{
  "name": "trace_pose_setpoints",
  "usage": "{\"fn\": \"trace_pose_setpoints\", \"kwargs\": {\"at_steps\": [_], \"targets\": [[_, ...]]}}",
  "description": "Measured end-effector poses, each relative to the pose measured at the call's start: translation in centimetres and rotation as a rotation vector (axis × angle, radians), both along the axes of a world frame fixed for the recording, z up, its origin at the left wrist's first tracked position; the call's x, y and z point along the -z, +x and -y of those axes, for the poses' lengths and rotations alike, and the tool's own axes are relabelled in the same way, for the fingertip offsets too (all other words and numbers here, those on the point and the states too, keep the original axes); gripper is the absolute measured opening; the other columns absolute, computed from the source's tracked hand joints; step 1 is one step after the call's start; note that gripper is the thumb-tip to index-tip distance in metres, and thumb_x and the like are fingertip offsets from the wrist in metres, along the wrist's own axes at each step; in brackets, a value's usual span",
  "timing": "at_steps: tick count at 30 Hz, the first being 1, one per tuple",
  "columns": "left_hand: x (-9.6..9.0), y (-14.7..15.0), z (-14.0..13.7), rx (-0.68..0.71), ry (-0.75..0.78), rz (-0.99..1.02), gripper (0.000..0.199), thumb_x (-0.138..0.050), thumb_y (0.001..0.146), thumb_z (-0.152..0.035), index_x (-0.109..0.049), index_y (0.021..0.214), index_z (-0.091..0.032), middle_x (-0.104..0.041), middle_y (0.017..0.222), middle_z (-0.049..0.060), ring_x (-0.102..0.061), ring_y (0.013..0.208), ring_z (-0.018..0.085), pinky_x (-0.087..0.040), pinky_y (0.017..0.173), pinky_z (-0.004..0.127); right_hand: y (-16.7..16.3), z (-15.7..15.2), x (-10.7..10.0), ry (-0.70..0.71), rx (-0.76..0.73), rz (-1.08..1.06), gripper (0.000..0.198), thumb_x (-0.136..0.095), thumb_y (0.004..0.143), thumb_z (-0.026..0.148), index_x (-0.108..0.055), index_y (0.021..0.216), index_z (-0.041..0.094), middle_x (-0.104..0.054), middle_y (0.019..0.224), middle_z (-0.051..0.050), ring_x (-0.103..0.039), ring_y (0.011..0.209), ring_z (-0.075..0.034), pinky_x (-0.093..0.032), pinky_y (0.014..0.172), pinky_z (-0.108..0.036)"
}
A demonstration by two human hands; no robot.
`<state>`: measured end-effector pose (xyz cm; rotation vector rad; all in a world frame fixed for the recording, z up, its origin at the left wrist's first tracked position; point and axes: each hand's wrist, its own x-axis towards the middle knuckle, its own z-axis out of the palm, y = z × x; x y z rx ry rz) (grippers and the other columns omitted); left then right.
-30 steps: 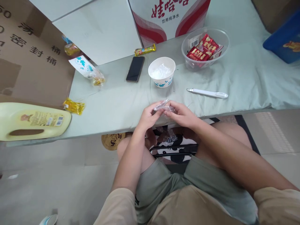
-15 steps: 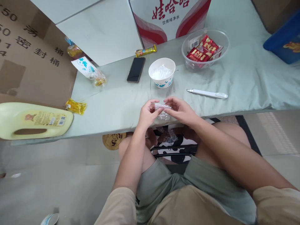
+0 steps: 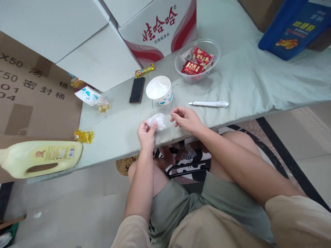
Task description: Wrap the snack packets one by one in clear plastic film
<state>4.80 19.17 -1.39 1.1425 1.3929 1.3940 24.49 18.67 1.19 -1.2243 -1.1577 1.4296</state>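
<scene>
My left hand [image 3: 147, 136] pinches a crumpled piece of clear plastic film [image 3: 159, 121] between thumb and fingers, just above the near edge of the table. To its right, my right hand [image 3: 186, 120] has its fingers curled in with the thumb against them. A small gap parts it from the bulk of the film, and whether its fingertips hold anything is not visible. Behind the hands stands a white paper bowl [image 3: 167, 97] with blue leaf prints and more clear plastic inside. A white pen-shaped knife [image 3: 210, 104] lies right of the bowl.
Along the table are a phone [image 3: 137, 90], a yellow snack stick [image 3: 144, 70], a clear bowl [image 3: 181, 74] of red packets, and a yellow packet [image 3: 84, 136]. A pale yellow jug [image 3: 18, 162] lies at the left edge. Cartons [image 3: 160, 31] and a blue container [image 3: 287, 31] stand behind.
My hands have separated: the left has moved left with the film, while the right has come off its bulk. The view has turned, shifting the table things left and somewhat lower.
</scene>
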Motion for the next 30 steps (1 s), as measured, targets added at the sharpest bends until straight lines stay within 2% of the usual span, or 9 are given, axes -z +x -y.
{"fn": "trace_pose_setpoints", "kwargs": {"at_steps": [3,6,12,15,17,20,25,27,30], "targets": [[-0.5,-1.0,-0.9,-0.070,0.046,-0.001,0.034,-0.084,0.062,-0.033,-0.060,0.082,-0.020,-0.064,0.076,-0.003,-0.060,0.069,0.009,-0.048,0.068,0.018,0.5,0.0,-0.2,0.037,-0.010,0.072,0.010,-0.055,0.090,0.024,-0.060,0.083,0.019,-0.068,0.073,0.001,-0.057,0.055,-0.009,-0.046,0.062,-0.025],[-2.1,-1.6,-2.6,-0.004,0.061,-0.075,0.022,-0.074,0.068,-0.027,-0.055,0.078,-0.021,-0.059,0.075,-0.003,-0.059,0.071,0.010,-0.047,0.068,0.020,0.6,-0.1,-0.2,0.081,-0.043,0.112,0.011,-0.055,0.089,0.025,-0.060,0.081,0.019,-0.067,0.071,0.001,-0.058,0.059,-0.011,-0.045,0.064,-0.026],[-8.6,0.8,-9.0,0.110,0.268,-0.613,0.010,-0.059,0.082,-0.030,-0.054,0.078,-0.022,-0.057,0.076,-0.001,-0.057,0.077,0.016,-0.048,0.075,0.028,-0.2,-0.4,-0.3,0.119,-0.089,0.186,0.013,-0.053,0.090,0.025,-0.061,0.082,0.019,-0.068,0.074,-0.001,-0.059,0.068,-0.014,-0.042,0.068,-0.027],[-11.0,3.4,-12.7,0.278,0.287,-0.764,0.008,-0.057,0.082,-0.022,-0.055,0.074,-0.021,-0.054,0.071,-0.001,-0.055,0.075,0.015,-0.046,0.075,0.029,-0.8,-0.6,-0.4,0.126,-0.116,0.218,0.013,-0.052,0.090,0.023,-0.061,0.082,0.019,-0.068,0.076,0.000,-0.059,0.070,-0.014,-0.040,0.068,-0.027],[-11.3,4.9,-14.8,0.382,0.246,-0.805,0.010,-0.055,0.082,-0.019,-0.054,0.072,-0.020,-0.051,0.067,-0.001,-0.054,0.072,0.015,-0.045,0.071,0.029,-1.0,-0.7,-0.5,0.128,-0.137,0.215,0.013,-0.052,0.090,0.023,-0.062,0.083,0.019,-0.068,0.076,0.000,-0.058,0.070,-0.014,-0.039,0.068,-0.027],[-10.1,6.2,-17.3,0.482,0.211,-0.959,0.008,-0.060,0.077,-0.018,-0.055,0.071,-0.020,-0.052,0.067,0.000,-0.058,0.079,0.019,-0.046,0.078,0.034,-1.1,-0.9,-0.7,0.130,-0.153,0.200,0.013,-0.052,0.090,0.023,-0.061,0.082,0.019,-0.067,0.075,0.001,-0.057,0.070,-0.014,-0.037,0.067,-0.026],[-8.6,6.8,-18.5,0.461,0.282,-1.149,0.023,-0.068,0.069,-0.014,-0.059,0.087,-0.023,-0.062,0.089,0.003,-0.059,0.102,0.023,-0.045,0.091,0.040,-0.9,-1.2,-1.1,0.129,-0.139,0.198,0.012,-0.053,0.090,0.023,-0.062,0.083,0.018,-0.066,0.076,0.001,-0.055,0.069,-0.014,-0.036,0.067,-0.026],[-8.9,7.1,-18.1,0.490,0.262,-1.224,0.019,-0.066,0.069,-0.014,-0.057,0.083,-0.024,-0.063,0.086,0.003,-0.059,0.098,0.022,-0.045,0.089,0.040,-0.9,-1.3,-1.3,0.131,-0.150,0.207,0.012,-0.054,0.090,0.023,-0.063,0.084,0.018,-0.066,0.075,0.001,-0.055,0.069,-0.013,-0.036,0.067,-0.026],[-9.8,7.6,-17.7,0.677,0.116,-1.322,0.010,-0.062,0.069,-0.016,-0.055,0.073,-0.022,-0.061,0.074,0.001,-0.060,0.080,0.020,-0.046,0.078,0.036,-0.9,-1.4,-1.4,0.140,-0.160,0.208,0.013,-0.053,0.090,0.023,-0.065,0.086,0.018,-0.067,0.076,0.000,-0.054,0.068,-0.013,-0.035,0.067,-0.026]]}}
